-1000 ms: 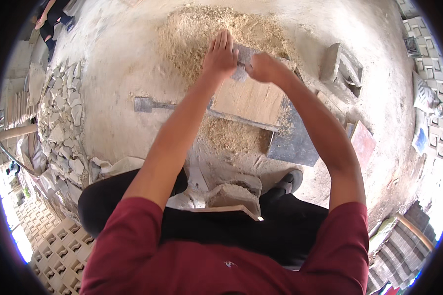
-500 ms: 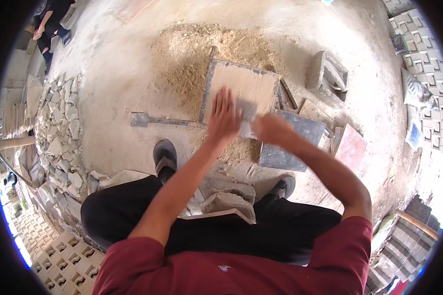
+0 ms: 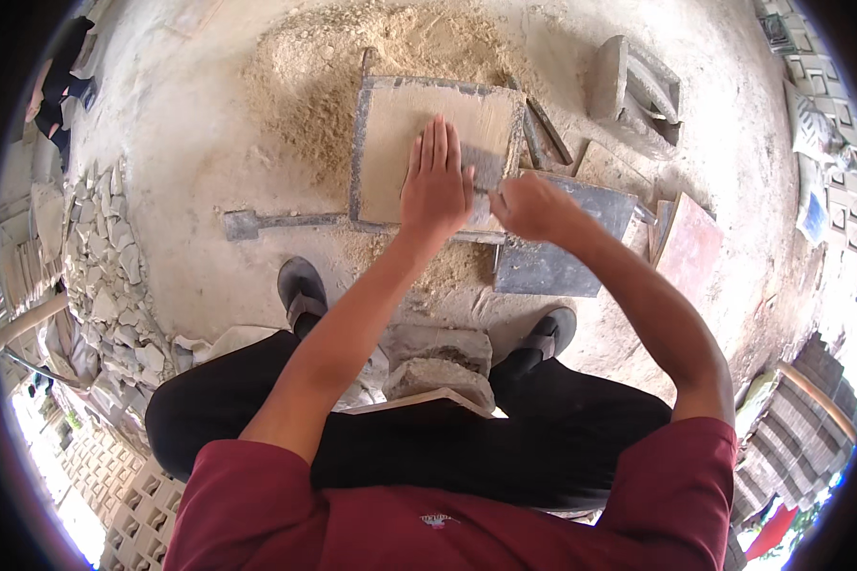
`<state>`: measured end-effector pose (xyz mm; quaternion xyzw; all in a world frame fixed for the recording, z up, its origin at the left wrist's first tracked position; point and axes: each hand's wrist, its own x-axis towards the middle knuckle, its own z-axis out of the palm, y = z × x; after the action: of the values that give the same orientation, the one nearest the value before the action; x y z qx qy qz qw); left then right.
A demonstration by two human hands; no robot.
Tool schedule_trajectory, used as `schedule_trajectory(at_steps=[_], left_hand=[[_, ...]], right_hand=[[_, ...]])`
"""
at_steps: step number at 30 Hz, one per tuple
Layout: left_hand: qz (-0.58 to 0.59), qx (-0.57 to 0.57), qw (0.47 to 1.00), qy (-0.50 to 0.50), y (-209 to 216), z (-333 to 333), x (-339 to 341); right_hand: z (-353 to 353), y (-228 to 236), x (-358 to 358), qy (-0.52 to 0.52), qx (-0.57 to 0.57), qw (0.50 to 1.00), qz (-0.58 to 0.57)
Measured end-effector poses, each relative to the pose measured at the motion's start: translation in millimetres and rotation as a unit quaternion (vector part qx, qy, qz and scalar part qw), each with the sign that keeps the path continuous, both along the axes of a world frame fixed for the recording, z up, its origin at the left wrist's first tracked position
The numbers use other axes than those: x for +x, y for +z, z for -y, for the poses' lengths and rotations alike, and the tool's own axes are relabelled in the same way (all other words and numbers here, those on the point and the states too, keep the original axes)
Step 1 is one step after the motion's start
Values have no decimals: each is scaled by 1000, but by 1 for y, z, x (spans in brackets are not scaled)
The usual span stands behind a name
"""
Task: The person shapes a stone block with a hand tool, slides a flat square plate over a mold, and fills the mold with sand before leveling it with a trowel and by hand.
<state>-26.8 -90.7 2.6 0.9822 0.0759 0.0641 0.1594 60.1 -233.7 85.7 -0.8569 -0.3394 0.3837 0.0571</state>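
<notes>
A square metal mould [image 3: 356,157] lies on the floor in front of me, filled level with pale, sandy powder [image 3: 395,143]. My left hand [image 3: 435,188] rests flat over the fill, fingers straight and pointing away from me. At its right side is a trowel [image 3: 487,169] with a flat grey blade lying on the powder. My right hand [image 3: 535,206] is closed around the trowel's handle at the mould's right edge. Part of the blade is hidden by my left hand. The mould's long handle [image 3: 295,221] reaches out to the left.
A heap of sandy powder [image 3: 295,105] lies behind the mould. To the right are a dark flat plate [image 3: 562,257], a reddish slab [image 3: 690,243] and a hollow concrete block [image 3: 609,90]. Broken pieces [image 3: 109,276] are piled at left. Another person [image 3: 62,86] is at far left.
The view has shifted, so the mould appears higher in the picture. Both hands remain at the mould, with the trowel in my right hand; the powder's surface looks smoother.
</notes>
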Motion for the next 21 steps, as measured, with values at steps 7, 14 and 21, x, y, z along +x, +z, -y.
schedule_trajectory(at_steps=[7,14,21], left_hand=[[-32,-52,998,7,8,23,-83],[8,-51,999,2,25,42,-77],[56,9,998,-6,15,11,100]], right_hand=[[21,7,-79,-27,-20,999,-39],[35,41,-68,42,-85,995,-9],[13,29,79,-8,17,993,120]])
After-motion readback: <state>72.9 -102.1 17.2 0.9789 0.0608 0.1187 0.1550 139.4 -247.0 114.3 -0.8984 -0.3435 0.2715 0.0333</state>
